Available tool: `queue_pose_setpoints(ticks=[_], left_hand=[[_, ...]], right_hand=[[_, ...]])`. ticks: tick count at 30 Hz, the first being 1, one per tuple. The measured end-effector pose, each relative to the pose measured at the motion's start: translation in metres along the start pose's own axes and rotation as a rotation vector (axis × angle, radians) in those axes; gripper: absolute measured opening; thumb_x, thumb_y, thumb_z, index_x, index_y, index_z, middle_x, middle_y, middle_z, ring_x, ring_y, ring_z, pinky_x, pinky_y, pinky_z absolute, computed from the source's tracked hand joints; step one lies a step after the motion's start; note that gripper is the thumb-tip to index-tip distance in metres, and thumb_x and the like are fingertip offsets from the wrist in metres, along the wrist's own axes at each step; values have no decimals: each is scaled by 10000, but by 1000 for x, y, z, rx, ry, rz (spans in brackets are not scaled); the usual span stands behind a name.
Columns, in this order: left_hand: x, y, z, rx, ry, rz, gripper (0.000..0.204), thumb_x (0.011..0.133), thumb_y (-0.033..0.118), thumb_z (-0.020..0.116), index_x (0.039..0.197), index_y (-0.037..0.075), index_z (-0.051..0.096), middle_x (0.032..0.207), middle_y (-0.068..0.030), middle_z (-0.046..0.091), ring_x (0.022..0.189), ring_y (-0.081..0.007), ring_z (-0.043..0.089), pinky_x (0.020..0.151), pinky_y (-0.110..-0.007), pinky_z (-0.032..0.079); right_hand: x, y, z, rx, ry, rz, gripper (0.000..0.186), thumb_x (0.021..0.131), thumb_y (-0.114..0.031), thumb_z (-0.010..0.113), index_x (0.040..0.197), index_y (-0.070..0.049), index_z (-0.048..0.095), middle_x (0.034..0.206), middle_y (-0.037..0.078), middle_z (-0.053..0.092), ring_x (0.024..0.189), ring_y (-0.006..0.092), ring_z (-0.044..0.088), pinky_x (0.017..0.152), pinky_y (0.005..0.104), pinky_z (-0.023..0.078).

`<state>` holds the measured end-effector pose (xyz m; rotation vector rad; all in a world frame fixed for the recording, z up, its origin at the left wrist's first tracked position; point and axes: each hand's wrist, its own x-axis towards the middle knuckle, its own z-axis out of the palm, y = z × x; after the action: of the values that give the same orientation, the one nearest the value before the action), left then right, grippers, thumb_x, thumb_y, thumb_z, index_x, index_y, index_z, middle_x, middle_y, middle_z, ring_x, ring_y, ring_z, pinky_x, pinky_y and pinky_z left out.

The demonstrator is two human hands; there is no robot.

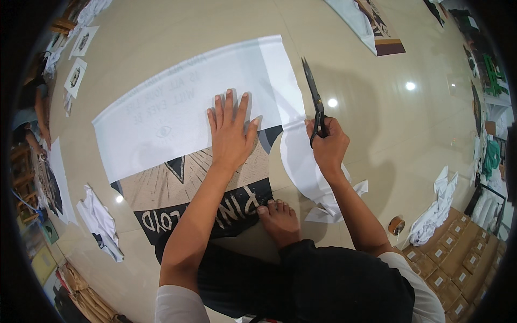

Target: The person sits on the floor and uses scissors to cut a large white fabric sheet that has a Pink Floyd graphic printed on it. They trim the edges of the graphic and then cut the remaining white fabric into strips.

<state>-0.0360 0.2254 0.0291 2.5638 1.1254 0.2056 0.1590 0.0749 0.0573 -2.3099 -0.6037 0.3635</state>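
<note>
While the fingers (229, 107) of the left hand (230, 134) are spread apart and pressed flat, a white sheet (177, 107) is held down on the tiled floor (377, 124). The sheet is taken here as the landmark. Faint mirrored lettering and a small eye drawing can be seen through it. The right hand (327, 144) is placed just beyond the sheet's right edge, with its fingers closed through the handles of black scissors (314, 99); the blades are pointed away from the person and are seen close together, just beside that edge. Under the sheet's near edge, a printed cloth (194, 199) in beige and black with pale lettering is laid, and its lower right corner is touched by a bare foot (279, 218). To the right of the sheet's lower corner, curved white offcuts (307, 172) are gathered below the right wrist. Further right of the sheet, well apart, a roll of brown tape (396, 224) and a crumpled white cloth (437, 207) are seen beside cardboard boxes (452, 264). To the left of the sheet, a folded white garment (99, 220) is lying on the floor.
</note>
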Motion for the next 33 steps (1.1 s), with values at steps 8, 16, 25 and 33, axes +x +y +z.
queue_pose_setpoints(ticks=[8,16,25,33], left_hand=[[8,-10,16,152,-11,-15,662,1137,523,432,1732,252,332,1804,-193,207,1666,-476,106,1322,-670,74],[9,0,15,69,-9,-10,678,1131,516,451,1732,225,334,1803,-202,206,1659,-498,104,1319,-671,63],[8,22,22,106,-22,-9,710,1111,525,480,1727,200,343,1791,-245,207,1650,-528,100,1305,-701,54],[10,25,26,73,12,-6,710,1105,503,497,1723,185,352,1785,-248,227,1644,-536,122,1297,-711,73]], right_hand=[[-3,30,7,-5,-10,-59,359,867,-273,934,956,-20,696,752,85,738,634,220,698,635,376,549],[-4,38,9,-108,19,-127,389,840,-283,941,980,-38,673,817,92,753,743,298,732,699,433,564],[-15,17,-18,11,-99,40,404,876,-324,925,956,-2,696,744,99,711,628,209,647,646,376,540],[-86,54,-38,247,-432,363,471,897,-397,891,854,29,693,686,73,676,645,119,587,616,333,490]])
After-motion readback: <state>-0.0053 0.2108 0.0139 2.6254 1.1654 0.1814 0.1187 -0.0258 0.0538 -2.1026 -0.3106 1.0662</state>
